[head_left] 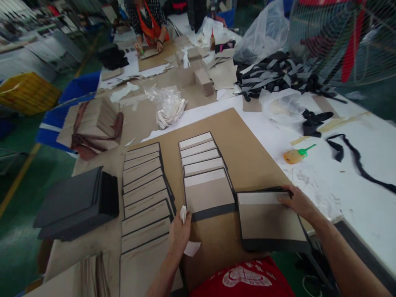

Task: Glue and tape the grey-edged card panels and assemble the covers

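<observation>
My right hand point(295, 201) grips the top right corner of a beige cardboard panel point(269, 220) with dark fabric edging and a white strip along its top; thumb on the face, fingers behind. A small white piece of paper point(183, 214) is pinched in my left hand point(180, 232), just below a middle row of overlapping panels with white strips point(208, 192). Under that wrist lies another white scrap point(192, 248). Left of it runs a longer overlapping row of edged panels point(145, 206), with brownish streaks near their tops.
A dark stack of sheets point(74, 202) and a tied cardboard bundle point(93, 123) stand left. To the right lie a glue bottle with green nozzle point(293, 156) and a black strap point(355, 156). Black strips point(275, 74), a fan point(343, 41) and a co-worker point(150, 24) are farther back.
</observation>
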Demonstrator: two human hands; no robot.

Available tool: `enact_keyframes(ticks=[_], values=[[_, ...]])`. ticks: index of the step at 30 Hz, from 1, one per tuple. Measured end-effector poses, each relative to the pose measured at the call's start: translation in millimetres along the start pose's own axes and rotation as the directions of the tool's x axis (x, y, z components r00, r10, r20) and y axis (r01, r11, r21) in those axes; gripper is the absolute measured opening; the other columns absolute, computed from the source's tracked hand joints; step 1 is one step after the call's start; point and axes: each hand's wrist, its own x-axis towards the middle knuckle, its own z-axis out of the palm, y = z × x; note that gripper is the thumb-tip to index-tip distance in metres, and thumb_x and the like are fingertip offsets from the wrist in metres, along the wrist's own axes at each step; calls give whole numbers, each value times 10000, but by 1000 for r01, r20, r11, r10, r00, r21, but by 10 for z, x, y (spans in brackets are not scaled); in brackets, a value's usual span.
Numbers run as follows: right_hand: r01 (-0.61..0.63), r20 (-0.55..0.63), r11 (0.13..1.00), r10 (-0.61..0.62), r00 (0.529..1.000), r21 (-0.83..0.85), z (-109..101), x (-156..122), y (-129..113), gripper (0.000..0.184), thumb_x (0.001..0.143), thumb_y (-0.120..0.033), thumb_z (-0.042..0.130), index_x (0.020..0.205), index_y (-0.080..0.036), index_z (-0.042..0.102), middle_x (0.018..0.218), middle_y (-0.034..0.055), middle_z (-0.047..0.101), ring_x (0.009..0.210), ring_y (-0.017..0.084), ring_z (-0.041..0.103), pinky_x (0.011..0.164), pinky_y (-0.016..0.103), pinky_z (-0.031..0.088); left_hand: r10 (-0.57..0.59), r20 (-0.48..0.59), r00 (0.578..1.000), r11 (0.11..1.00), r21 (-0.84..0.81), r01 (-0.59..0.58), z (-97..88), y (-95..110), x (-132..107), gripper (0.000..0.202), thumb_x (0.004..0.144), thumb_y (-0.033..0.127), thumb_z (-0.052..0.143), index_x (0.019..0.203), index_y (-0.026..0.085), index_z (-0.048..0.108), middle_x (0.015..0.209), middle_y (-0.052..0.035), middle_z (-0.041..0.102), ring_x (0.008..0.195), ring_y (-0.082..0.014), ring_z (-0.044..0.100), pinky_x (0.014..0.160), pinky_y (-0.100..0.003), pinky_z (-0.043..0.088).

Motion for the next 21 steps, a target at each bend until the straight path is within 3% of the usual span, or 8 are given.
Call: enact_keyframes(ticks=[2, 4, 6, 9, 12, 16, 21], values=[[59, -187, 978, -97, 977, -199, 125, 22, -171, 561, 608, -436, 712, 1121, -223, 637, 1303, 173, 534, 1188, 426, 471, 931, 628, 400, 12, -33, 999, 999, 41, -10, -32, 22, 53, 290, 914, 335, 469, 1056, 135, 625, 923, -113, 700, 883, -249, 674, 774, -330, 486], [174, -236, 961, -224, 946, -212, 337, 15, -464, 515, 678, -447, 663, 1133, -209, 630, 1311, 174, 510, 1216, 399, 452, 975, 605, 381, 37, -57, 998, 998, 53, -34, -29, 44, 94, 269, 916, 284, 482, 1099, 134, 609, 1011, -125, 683, 980, -242, 658, 839, -323, 479], [309, -97, 950, -311, 945, -44, 644, -18, -823, 427, 748, -433, 602, 1092, -181, 633, 1201, 156, 564, 1136, 313, 530, 988, 492, 422, 75, -64, 995, 995, 65, -71, 20, 60, 119, 260, 905, 222, 503, 1136, 146, 597, 1140, -132, 642, 1098, -230, 617, 918, -311, 457], [220, 153, 956, -250, 956, 192, 1159, -67, -1297, 437, 753, -369, 590, 1137, -162, 610, 1169, 131, 583, 1027, 237, 592, 889, 376, 493, 119, -68, 991, 986, 123, -110, 147, 63, 121, 325, 900, 191, 515, 1216, 120, 547, 1278, -168, 545, 1156, -239, 588, 946, -315, 457], [141, 150, 970, -172, 973, 198, 1518, -61, -1537, 431, 731, -310, 604, 1135, -161, 610, 1157, 123, 592, 1043, 237, 578, 949, 389, 449, 127, -64, 990, 977, 179, -113, 260, 39, 95, 399, 916, 192, 486, 1299, 80, 464, 1296, -198, 496, 1134, -259, 599, 914, -337, 486], [35, 100, 979, -56, 993, 202, 1645, 42, -1582, 373, 685, -310, 647, 1026, -159, 629, 1074, 124, 612, 1060, 264, 552, 986, 403, 396, 132, -83, 988, 981, 156, -118, 324, 0, 81, 401, 917, 183, 474, 1301, 79, 431, 1266, -196, 484, 1132, -268, 594, 918, -364, 494], [-115, 146, 932, 68, 987, 343, 1537, 155, -1596, 423, 641, -445, 684, 957, -178, 597, 886, 61, 619, 849, 221, 577, 795, 352, 454, 148, -108, 983, 985, 106, -137, 312, -26, 130, 366, 899, 179, 500, 1256, 117, 447, 1231, -168, 491, 1159, -262, 575, 944, -375, 491]])
